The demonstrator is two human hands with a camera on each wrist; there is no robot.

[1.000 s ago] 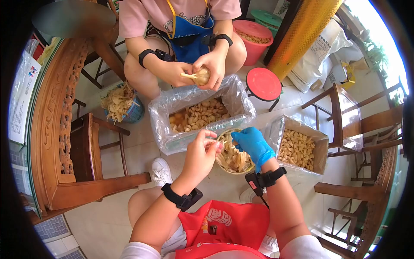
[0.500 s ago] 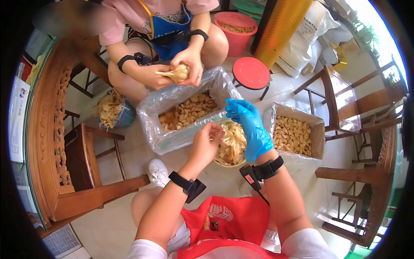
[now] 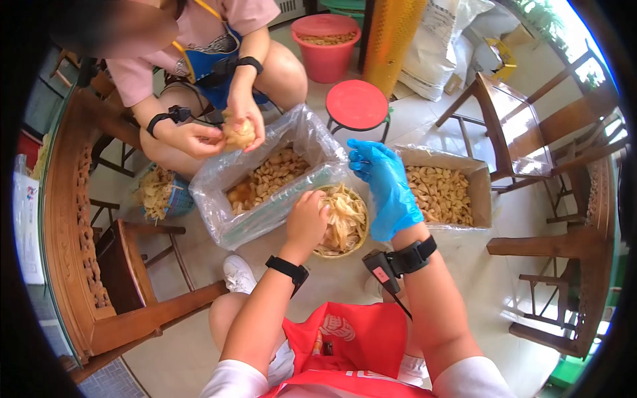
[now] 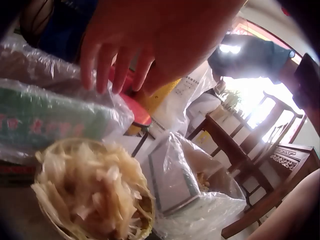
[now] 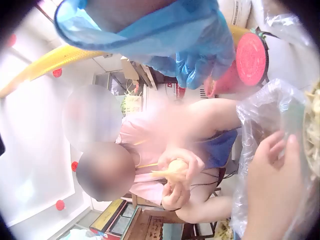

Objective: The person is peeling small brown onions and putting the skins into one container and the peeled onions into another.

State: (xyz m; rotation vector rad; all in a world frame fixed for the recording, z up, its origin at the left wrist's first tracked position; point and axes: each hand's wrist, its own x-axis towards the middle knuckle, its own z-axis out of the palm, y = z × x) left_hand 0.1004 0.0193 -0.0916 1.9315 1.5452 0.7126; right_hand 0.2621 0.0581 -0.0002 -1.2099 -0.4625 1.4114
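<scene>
A round basket filled with papery garlic skins stands in front of the person. The bare left hand is over its left side; the left wrist view shows these fingers loosely extended, with nothing between them. To the basket's right, the right hand wears a blue plastic glove and is raised, its fingers loosely bent with no object showing in them. Across from it, another person's hands hold a garlic bulb, also seen in the right wrist view as a pale bulb.
A plastic-lined box holds garlic cloves, and a second lined box holds more cloves. Nearby stand a red stool, a pink bucket, a blue basket of skins and wooden chairs.
The head view has shifted rightward. My left hand has moved from beside the gloved hand to the basket's left side. The gloved hand has risen off the basket and its fingers have loosened.
</scene>
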